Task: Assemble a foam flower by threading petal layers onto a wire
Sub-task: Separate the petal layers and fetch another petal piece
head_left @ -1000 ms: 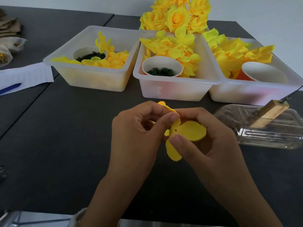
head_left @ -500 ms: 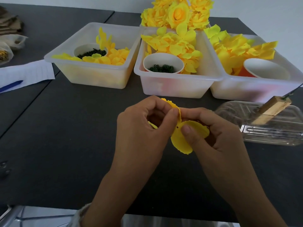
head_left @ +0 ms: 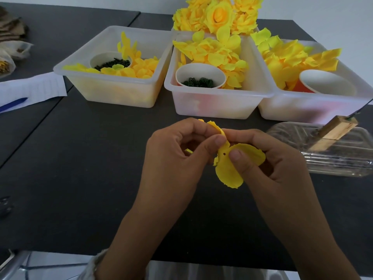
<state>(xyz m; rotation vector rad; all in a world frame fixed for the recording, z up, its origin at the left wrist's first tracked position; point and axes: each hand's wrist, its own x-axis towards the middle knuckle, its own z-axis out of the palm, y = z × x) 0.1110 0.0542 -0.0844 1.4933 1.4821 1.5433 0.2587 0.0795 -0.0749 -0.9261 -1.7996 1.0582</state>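
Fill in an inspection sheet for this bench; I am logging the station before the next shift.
Surface: dark table, seam between two tops at left.
Job's things: yellow petal piece with a punched hole, held above the table; three white bins of yellow petals, each holding a cup; finished flowers behind.
Clutter: clear plastic tray with a wooden block; paper and blue pen at left.
Hands: left hand and right hand both pinch the petal piece.
Cables: nothing seen.
Surroundings: pale wall behind.
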